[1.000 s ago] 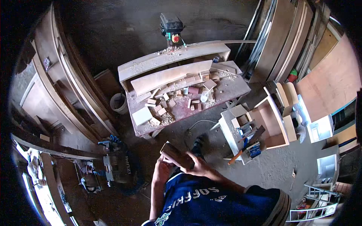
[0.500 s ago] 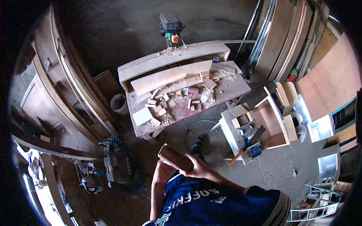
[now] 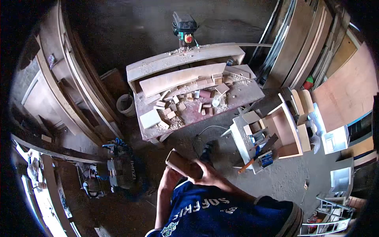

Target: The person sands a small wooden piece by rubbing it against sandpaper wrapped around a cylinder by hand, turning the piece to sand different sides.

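A brown rectangular block [image 3: 181,162], seemingly wood, is held in front of my chest with its far end tilted up to the left. My left hand [image 3: 169,178] is closed on its left side from below. On the other side, my right hand [image 3: 208,175] wraps around the near end of the block. My palms and some of my fingers are hidden behind it. Beyond the block stands a red-topped workbench [image 3: 189,122], strewn with small wood pieces [image 3: 171,114] and shavings.
A curved wooden piece [image 3: 181,81] lies on the bench, with a drill press [image 3: 184,29] behind. A small white table [image 3: 241,138] with tools stands right. Boards [image 3: 292,47] lean at the back right, an air compressor [image 3: 122,170] sits left, and a bucket [image 3: 125,104] is beside the bench.
The view has shifted slightly, so the bench and surroundings sit a little differently in frame. Both hands keep hold of the block, which is tilted slightly differently.
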`<state>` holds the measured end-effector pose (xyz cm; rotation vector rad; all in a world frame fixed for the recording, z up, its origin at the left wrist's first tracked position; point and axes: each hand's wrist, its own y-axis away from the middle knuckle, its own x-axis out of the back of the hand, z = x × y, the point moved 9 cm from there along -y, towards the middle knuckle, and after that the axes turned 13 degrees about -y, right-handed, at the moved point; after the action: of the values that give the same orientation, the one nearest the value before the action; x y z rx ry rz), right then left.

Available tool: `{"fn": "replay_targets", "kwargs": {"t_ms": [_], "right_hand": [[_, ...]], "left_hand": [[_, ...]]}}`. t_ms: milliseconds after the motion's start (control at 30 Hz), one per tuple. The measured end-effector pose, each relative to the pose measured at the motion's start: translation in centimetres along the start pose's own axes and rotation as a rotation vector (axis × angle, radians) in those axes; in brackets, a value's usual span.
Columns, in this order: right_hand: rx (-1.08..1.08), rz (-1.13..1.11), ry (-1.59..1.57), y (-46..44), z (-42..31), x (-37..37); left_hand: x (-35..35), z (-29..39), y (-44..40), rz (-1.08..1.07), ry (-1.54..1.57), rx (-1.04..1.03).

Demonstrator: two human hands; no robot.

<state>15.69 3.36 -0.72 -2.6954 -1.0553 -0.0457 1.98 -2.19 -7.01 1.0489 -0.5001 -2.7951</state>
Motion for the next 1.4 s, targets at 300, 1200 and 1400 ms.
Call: {"fn": "replay_targets", "kwargs": {"t_ms": [300,1200,1400], "right_hand": [[-0.195,-0.197,0.031,0.0,0.1,-1.7],[-0.194,0.045,0.061,-1.0,0.0,1.8],[-0.105,0.09,0.036,0.3,0.0,2.6]], "left_hand": [[0.1,0.9,1.0,0.079,-0.035,0.044],[1.1,-1.7,-3.0,-0.041,0.013,0.062],[1.2,-3.0,-3.8,-0.051,-0.044,0.142]]}}
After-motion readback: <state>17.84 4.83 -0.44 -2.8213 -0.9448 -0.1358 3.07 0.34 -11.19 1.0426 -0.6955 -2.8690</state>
